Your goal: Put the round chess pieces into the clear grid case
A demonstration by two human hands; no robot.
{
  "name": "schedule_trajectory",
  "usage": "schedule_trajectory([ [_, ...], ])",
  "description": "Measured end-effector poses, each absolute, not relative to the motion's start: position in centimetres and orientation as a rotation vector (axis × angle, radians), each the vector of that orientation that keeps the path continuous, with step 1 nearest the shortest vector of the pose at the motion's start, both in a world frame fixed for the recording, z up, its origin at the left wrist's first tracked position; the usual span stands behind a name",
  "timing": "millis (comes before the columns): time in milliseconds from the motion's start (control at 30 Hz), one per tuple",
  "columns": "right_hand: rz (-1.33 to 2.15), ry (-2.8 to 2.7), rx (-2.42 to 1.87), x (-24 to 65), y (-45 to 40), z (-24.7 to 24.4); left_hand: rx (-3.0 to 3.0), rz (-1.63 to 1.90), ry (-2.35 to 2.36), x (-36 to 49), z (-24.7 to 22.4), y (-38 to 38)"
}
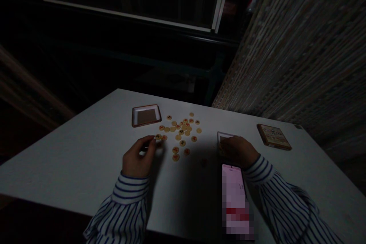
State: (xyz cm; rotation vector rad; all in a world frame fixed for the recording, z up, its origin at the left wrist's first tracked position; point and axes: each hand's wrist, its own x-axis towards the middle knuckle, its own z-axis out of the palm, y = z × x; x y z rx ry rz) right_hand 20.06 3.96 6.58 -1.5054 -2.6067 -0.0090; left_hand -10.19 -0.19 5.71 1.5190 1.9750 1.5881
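Round wooden pieces with red or black characters (182, 143) lie scattered over the middle of the white table. My left hand (140, 156) is at their left edge, thumb and forefinger pinched on a round piece (158, 137) with a dark character. Another piece with a red mark (164, 137) lies just beside it. Over a small light-rimmed tray (225, 135) on the right is my right hand (238, 151), its fingers pointing down inside; the fingertips and anything between them are hidden in shadow.
An open shallow box (146, 116) lies at the back left of the table (71, 152). A closed decorated box (274, 136) is on the right. A lit phone (236, 198) lies near the front edge, below my right hand. String curtains (300, 45) hang behind the right side.
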Motion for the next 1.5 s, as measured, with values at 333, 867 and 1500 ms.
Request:
schedule_trajectory([
  [333, 0.088, -2.791, -1.383, 16.6, 4.0, 5.7, 1.808, 1.344, 1.780, -7.8, 6.0, 4.5],
  [867, 0.122, -2.923, -1.565, 12.8, 12.5, 5.4, 2.216, 1.084, 1.861, -6.6, 1.6, 7.3],
  [1500, 0.202, -2.957, -1.532, 11.6, 14.5, 4.1, 2.275, 0.926, 1.732, -5.4, 0.7, 7.1],
])
